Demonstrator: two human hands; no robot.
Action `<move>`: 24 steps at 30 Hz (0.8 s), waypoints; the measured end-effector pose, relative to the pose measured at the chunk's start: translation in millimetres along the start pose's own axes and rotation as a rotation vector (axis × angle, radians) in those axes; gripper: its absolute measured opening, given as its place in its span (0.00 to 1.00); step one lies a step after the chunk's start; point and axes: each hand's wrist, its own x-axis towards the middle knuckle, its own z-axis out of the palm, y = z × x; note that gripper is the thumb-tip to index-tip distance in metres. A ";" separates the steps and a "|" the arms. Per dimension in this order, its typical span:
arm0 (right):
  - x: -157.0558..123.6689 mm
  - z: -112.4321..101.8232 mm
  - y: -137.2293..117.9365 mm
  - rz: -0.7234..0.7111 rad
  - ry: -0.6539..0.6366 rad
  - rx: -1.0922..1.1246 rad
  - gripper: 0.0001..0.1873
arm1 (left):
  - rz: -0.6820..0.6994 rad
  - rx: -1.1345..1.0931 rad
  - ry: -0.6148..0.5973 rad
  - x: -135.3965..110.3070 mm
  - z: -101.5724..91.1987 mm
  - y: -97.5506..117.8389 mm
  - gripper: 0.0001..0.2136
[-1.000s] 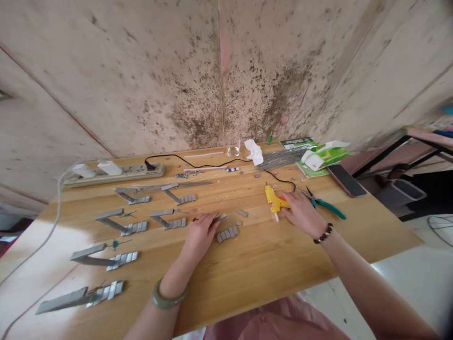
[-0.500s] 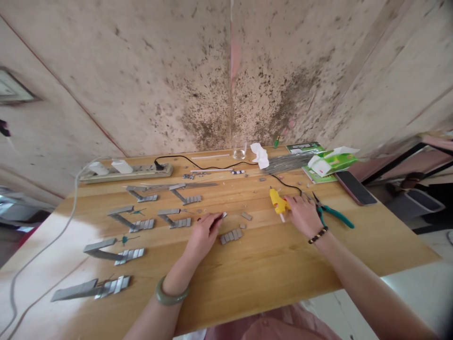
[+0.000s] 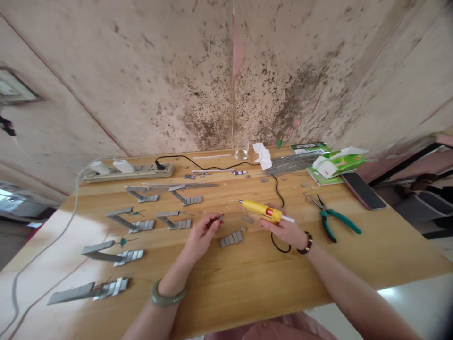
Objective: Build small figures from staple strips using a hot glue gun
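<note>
My right hand (image 3: 285, 230) is closed round a yellow hot glue gun (image 3: 262, 209), its nozzle pointing left and a white glue stick poking out of the back. Pinched between the fingertips of my left hand (image 3: 202, 236) is a small grey piece (image 3: 221, 217). Just right of that hand lies a row of joined grey blocks (image 3: 231, 239) on the table. A loose flat grey block (image 3: 247, 218) and a smaller grey bit (image 3: 243, 229) lie between my hands.
Several grey Z-shaped assemblies (image 3: 132, 221) stand at the left. Teal-handled pliers (image 3: 336, 218) lie right, near a phone (image 3: 364, 190) and a green tissue pack (image 3: 339, 164). Behind are a power strip (image 3: 141, 174), a glass (image 3: 241, 150) and a bundle of grey wires (image 3: 293, 163). The gun's black cord (image 3: 279, 191) loops by my right hand.
My right hand has lifted the glue gun and brought it left, its nozzle now turned toward my left hand. My left hand keeps its pinch and has barely shifted.
</note>
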 end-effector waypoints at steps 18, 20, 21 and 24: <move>-19.5 6.9 -10.4 0.329 -0.367 0.552 0.21 | 0.131 0.208 -0.030 0.9 -2.4 8.0 0.11; -19.0 5.1 -11.1 0.312 -0.369 0.553 0.20 | 0.153 0.224 -0.045 1.0 -2.8 9.7 0.10; -18.8 4.1 -11.2 0.301 -0.372 0.549 0.20 | 0.163 0.229 -0.054 1.0 -2.9 10.1 0.10; -18.6 2.5 -9.7 0.270 -0.390 0.525 0.19 | 0.180 0.236 -0.078 0.7 -2.9 9.7 0.10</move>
